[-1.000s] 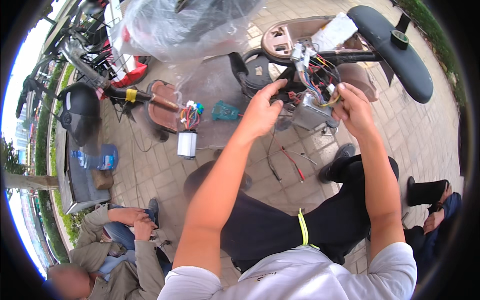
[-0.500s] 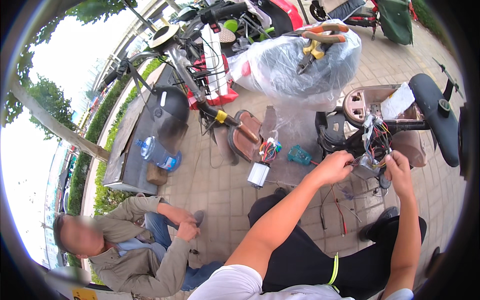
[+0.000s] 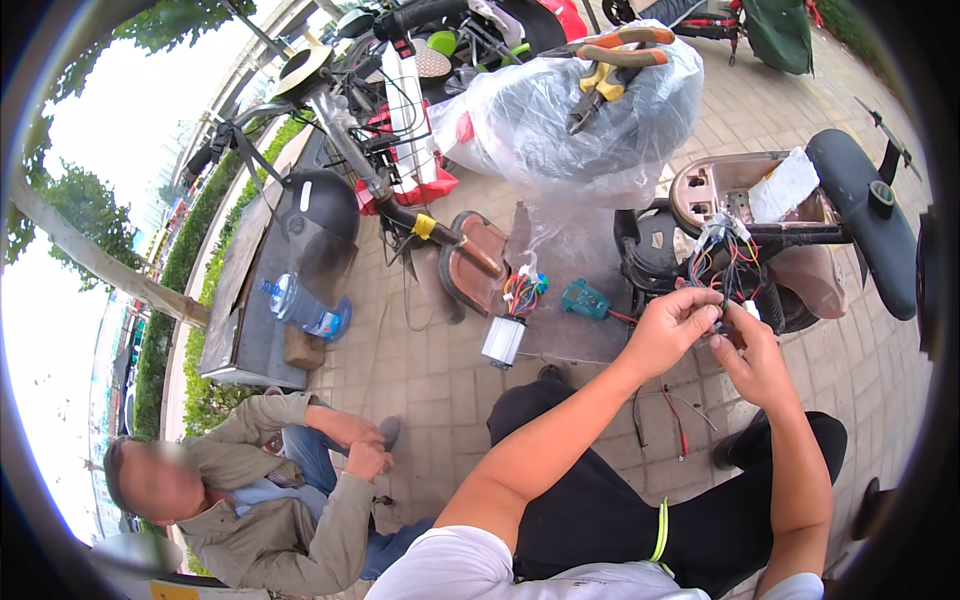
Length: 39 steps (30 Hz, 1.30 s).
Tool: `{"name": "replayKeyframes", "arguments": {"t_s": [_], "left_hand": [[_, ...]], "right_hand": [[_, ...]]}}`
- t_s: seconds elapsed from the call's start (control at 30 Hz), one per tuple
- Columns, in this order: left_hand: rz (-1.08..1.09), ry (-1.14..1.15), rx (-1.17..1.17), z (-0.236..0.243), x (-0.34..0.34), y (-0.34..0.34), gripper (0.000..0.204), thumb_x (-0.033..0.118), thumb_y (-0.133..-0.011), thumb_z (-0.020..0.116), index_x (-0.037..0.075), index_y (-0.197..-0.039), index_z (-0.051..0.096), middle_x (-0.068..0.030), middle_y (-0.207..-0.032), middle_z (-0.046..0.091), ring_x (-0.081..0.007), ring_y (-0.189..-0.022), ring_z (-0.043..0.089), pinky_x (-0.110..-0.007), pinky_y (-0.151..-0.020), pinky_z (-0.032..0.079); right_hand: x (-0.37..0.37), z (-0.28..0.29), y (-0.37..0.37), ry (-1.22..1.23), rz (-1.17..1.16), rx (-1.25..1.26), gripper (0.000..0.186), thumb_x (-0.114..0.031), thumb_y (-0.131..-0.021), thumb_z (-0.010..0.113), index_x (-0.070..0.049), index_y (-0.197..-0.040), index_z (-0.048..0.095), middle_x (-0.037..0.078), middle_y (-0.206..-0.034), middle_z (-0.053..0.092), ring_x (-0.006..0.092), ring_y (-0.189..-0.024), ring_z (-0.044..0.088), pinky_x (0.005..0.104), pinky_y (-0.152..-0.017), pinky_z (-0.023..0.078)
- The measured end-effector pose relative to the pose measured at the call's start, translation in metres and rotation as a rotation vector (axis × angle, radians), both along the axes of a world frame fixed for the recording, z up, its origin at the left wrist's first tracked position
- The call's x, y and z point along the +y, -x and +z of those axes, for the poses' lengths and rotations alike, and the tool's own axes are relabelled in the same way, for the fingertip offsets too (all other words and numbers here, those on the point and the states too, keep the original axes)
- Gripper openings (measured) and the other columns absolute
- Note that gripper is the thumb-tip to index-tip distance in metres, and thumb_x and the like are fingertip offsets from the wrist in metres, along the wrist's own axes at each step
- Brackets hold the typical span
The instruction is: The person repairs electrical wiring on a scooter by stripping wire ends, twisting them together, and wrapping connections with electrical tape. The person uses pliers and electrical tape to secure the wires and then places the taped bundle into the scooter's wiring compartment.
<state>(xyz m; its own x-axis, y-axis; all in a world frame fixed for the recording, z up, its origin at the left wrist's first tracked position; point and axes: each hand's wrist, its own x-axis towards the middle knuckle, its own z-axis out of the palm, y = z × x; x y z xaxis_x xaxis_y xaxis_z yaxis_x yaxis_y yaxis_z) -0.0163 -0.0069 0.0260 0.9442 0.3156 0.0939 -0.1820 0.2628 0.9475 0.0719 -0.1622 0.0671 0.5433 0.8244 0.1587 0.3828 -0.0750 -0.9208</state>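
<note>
Head view: L hand (image 3: 668, 330) & R hand (image 3: 757, 360), apart earlier, now meet, fingertips pinching wires (image 3: 733, 262) near brown bin (image 3: 692, 205); exact piece hidden. Silver box (image 3: 503, 342) at footboard's (image 3: 568, 342) edge, teal box (image 3: 586, 299) on it. Brick paving (image 3: 425, 365), hedge (image 3: 212, 400), seated person (image 3: 285, 535) at pic L.
</note>
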Motion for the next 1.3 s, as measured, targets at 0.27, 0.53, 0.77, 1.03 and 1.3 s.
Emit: {"name": "replayKeyframes", "arguments": {"t_s": [0.27, 0.53, 0.77, 1.03, 1.3], "left_hand": [[0.568, -0.149, -0.072, 0.026, 0.057, 0.017, 0.016, 0.014, -0.096, 0.063, 0.001, -0.106, 0.066, -0.0061, -0.090, 0.069, -0.0101, -0.073, 0.062, -0.027, -0.069, 0.050], [1.130, 0.090, -0.361, 0.165, 0.342, 0.077, 0.033, 0.024, -0.098, 0.056, 0.001, -0.121, 0.052, -0.0116, -0.108, 0.056, -0.0245, -0.096, 0.055, -0.043, -0.093, 0.048], [0.783, 0.026, -0.283, 0.194, 0.413, 0.082, 0.012, 0.005, -0.096, 0.056, 0.003, -0.108, 0.056, -0.0118, -0.105, 0.061, -0.0259, -0.100, 0.061, -0.043, -0.094, 0.051], [0.930, -0.050, -0.306, 0.202, 0.385, 0.080, 0.023, -0.007, -0.091, 0.055, -0.002, -0.114, 0.057, -0.0116, -0.097, 0.062, -0.0240, -0.087, 0.065, -0.038, -0.082, 0.058], [0.994, 0.011, -0.320, 0.212, 0.397, 0.082, 0.008, -0.001, -0.095, 0.051, -0.001, -0.103, 0.054, -0.0148, -0.098, 0.064, -0.0278, -0.088, 0.067, -0.044, -0.081, 0.060]], "right_hand": [[-0.013, -0.005, -0.013, 0.078, 0.004, 0.067, 0.032, -0.007, -0.091, 0.062, 0.002, -0.122, 0.059, 0.003, -0.079, 0.057, 0.0072, -0.064, 0.049, 0.0252, -0.057, 0.042], [-0.011, -0.003, -0.013, 0.022, 0.013, 0.127, 0.032, -0.010, -0.093, 0.062, 0.003, -0.122, 0.058, 0.002, -0.076, 0.059, 0.0075, -0.063, 0.052, 0.0259, -0.057, 0.046], [-0.009, -0.005, -0.013, 0.010, 0.045, 0.136, 0.031, -0.013, -0.094, 0.064, 0.002, -0.121, 0.060, 0.002, -0.079, 0.058, 0.0062, -0.063, 0.048, 0.0248, -0.055, 0.041], [-0.012, -0.006, -0.017, -0.016, 0.035, 0.134, 0.031, -0.014, -0.094, 0.063, 0.002, -0.121, 0.060, 0.002, -0.079, 0.060, 0.0075, -0.062, 0.052, 0.0252, -0.056, 0.044], [-0.012, -0.005, -0.017, 0.026, 0.031, 0.133, 0.032, -0.012, -0.094, 0.062, 0.002, -0.122, 0.060, 0.002, -0.076, 0.058, 0.0076, -0.062, 0.053, 0.0250, -0.056, 0.045]]}}
